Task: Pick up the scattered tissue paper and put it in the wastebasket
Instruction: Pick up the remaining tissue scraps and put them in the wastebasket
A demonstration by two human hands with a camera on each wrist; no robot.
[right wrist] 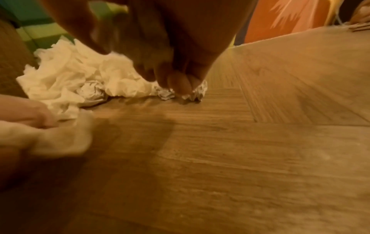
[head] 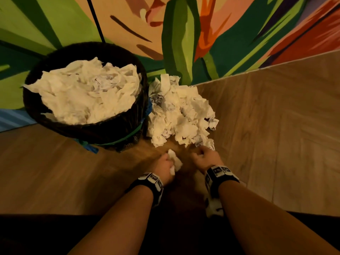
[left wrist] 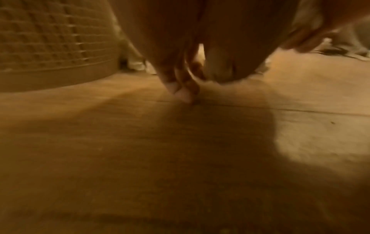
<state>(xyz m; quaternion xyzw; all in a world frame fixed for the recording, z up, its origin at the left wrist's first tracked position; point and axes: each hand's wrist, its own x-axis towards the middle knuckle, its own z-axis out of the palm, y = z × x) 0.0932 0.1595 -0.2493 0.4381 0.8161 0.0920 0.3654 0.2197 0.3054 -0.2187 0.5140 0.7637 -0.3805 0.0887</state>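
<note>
Task roughly half done, by est.: the dark woven round wastebasket (head: pixel 86 129) is heaped w/ white crumpled tissue, yet a large pile of white crumpled tissue paper (head: pixel 181 115) lies on the wood-plank floor (head: pixel 276 135), touching the basket's right side. Left hand (head: pixel 164 167) is curled round 1 small white tissue wad (head: pixel 174 161), just above the floor. Right hand (head: pixel 206 156), fingers bent, reaches the pile's near edge; grip on a crumpled ball can't be told. Tissue looks soft, light, torn, irregular.
</note>
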